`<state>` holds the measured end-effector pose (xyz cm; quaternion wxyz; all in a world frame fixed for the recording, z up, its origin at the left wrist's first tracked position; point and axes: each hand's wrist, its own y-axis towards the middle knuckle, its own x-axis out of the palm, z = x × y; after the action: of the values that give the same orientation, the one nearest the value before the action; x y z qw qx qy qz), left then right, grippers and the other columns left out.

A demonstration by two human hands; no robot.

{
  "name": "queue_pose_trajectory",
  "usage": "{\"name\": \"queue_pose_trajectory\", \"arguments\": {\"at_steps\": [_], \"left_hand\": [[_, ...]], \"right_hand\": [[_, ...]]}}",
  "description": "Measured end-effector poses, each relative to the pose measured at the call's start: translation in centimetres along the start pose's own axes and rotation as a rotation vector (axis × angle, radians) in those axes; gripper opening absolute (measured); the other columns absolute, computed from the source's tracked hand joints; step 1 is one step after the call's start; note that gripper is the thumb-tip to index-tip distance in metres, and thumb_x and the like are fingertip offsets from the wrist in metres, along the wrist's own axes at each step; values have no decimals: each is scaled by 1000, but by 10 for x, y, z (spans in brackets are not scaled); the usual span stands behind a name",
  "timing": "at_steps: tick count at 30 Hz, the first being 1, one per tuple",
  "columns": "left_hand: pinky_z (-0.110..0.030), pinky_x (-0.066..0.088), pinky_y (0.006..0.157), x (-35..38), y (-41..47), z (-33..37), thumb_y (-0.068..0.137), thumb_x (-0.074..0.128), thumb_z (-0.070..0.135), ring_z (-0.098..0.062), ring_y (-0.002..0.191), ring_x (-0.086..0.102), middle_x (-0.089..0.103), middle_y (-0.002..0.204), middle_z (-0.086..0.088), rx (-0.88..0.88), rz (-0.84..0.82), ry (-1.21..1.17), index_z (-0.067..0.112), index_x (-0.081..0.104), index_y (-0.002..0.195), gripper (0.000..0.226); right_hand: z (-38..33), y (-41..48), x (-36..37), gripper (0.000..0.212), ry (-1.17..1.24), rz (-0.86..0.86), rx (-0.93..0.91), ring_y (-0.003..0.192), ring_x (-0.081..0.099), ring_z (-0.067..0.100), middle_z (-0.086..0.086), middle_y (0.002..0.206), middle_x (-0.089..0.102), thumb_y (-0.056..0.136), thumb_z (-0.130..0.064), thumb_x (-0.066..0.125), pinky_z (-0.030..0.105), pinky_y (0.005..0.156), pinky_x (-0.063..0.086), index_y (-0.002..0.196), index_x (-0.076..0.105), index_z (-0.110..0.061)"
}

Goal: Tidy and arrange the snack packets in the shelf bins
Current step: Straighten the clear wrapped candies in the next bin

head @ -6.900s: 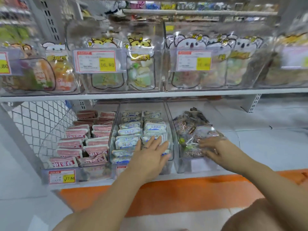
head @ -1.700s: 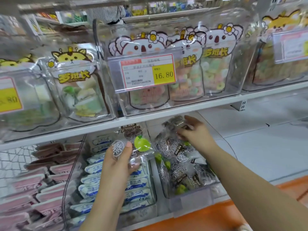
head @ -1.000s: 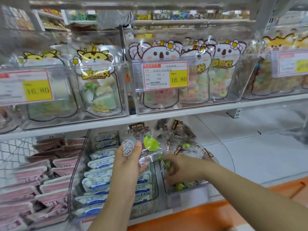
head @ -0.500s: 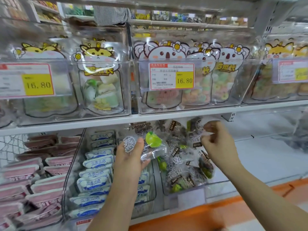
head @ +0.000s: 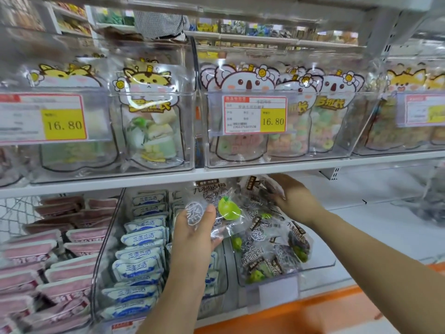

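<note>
On the lower shelf [head: 385,225], at four o'clock from centre, our right hand [head: 293,198] has moved its dark packet [head: 257,186] to the rear of the plum bin [head: 322,261]. We judge it is restacking from the back. Its fingers curl over the packet's top, wrist bent down. Left hand [head: 192,235], at six o'clock, still pinches the green-plum packet [head: 221,208] upright, thumb on its face, just left of that bin — probably next in.

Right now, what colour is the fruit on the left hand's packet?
Bright green fruit; clearest in head view.
</note>
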<state>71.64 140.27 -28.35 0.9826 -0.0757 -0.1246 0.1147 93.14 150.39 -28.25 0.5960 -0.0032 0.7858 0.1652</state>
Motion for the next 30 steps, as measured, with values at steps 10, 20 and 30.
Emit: {"name": "queue_pose_trajectory", "arguments": {"at_steps": [10, 20, 30], "left_hand": [[-41, 46, 101, 4, -9, 4, 86, 61, 39, -23, 107, 60, 39, 147, -3, 1, 14, 1, 30, 19, 149, 76], [-48, 39, 106, -4, 2, 9, 85, 62, 40, -15, 87, 65, 42, 145, -2, 9, 70, -23, 29, 16, 150, 79], [-46, 39, 106, -9, 11, 10, 86, 62, 38, -13, 80, 66, 38, 147, -3, -12, 108, -70, 29, 12, 151, 82]], "right_hand": [[-33, -46, 4, 60, 44, -654, 29, 114, 54, 19, 0, 131, 53, 80, -39, 71, 32, 97, 44, 132, 47, -20], [-37, -31, 51, 49, 147, -224, 103, 88, 61, 20, 6, 106, 64, 76, -8, 74, 33, 81, 51, 120, 53, -18], [-37, 11, 66, 59, -126, -12, 120, 86, 64, 29, 10, 96, 66, 86, -30, 64, 33, 64, 49, 136, 37, -15]]}}
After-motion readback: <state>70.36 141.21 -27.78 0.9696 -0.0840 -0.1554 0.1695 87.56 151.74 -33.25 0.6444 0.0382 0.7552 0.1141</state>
